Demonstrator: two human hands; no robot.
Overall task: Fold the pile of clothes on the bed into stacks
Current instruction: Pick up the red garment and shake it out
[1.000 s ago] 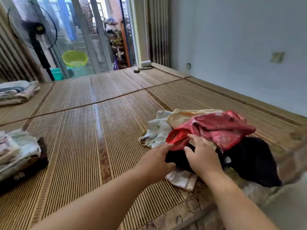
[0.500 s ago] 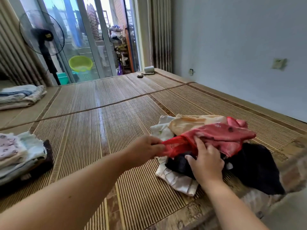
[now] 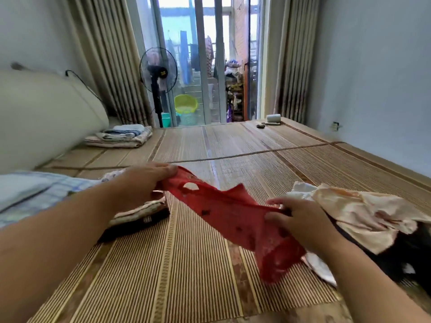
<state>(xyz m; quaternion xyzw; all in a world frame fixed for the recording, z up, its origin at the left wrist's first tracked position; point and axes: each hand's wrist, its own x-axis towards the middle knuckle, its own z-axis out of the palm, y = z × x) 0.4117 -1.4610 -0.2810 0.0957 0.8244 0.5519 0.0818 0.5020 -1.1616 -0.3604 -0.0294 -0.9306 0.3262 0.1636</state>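
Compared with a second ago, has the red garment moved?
Yes. The red garment has come left off the unfolded pile, now stretched over the mat between left hand and right hand.

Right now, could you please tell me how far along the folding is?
One folded stack lies on the mat by the left forearm. Left hand and right hand hold a red garment stretched between them, not yet folded. A loose pile of cream, white and black clothes waits on the right.

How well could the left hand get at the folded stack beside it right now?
Probably yes: the left hand is close to the folded stack, with nothing between. But its fingers grip the red garment, which the right hand also holds, so it would arrive occupied.
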